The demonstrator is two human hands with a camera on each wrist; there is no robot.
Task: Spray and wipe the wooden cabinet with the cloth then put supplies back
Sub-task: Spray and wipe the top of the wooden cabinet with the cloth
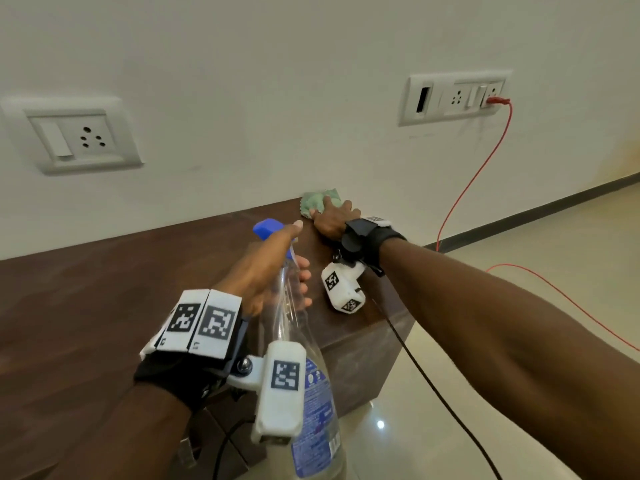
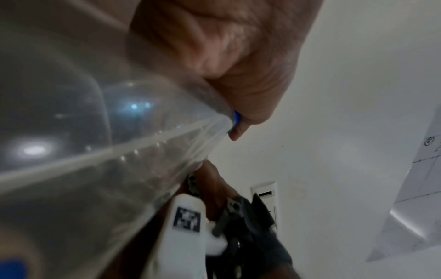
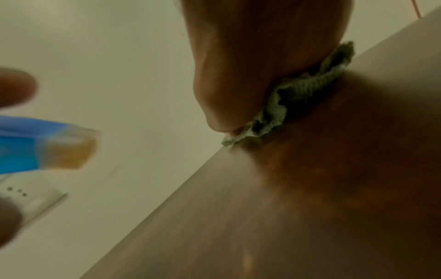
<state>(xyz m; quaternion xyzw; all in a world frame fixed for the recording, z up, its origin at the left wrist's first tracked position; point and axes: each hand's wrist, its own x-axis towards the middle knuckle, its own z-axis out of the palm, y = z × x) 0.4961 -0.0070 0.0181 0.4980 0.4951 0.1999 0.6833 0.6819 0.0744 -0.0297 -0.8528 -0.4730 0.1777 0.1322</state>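
Observation:
The dark wooden cabinet [image 1: 121, 278] runs along the white wall. At its far right corner lies a bunched green cloth [image 1: 317, 200], and my right hand [image 1: 332, 220] grips it and presses it onto the top. The right wrist view shows the cloth [image 3: 298, 98] squeezed between the right hand [image 3: 262, 56] and the wood [image 3: 310, 207]. My left hand [image 1: 266, 268] grips the neck of a clear spray bottle [image 1: 294, 327] with a blue nozzle [image 1: 268, 228], held tilted above the cabinet just left of the cloth. The bottle [image 2: 95, 141] fills the left wrist view under the left hand [image 2: 226, 56].
A wall socket [image 1: 72, 136] sits at the left and a switch panel [image 1: 453, 98] at the right, with a red cable [image 1: 485, 161] hanging from it to the tiled floor [image 1: 519, 271]. A black cable [image 1: 426, 386] trails from my right wrist. The cabinet ends just right of the cloth.

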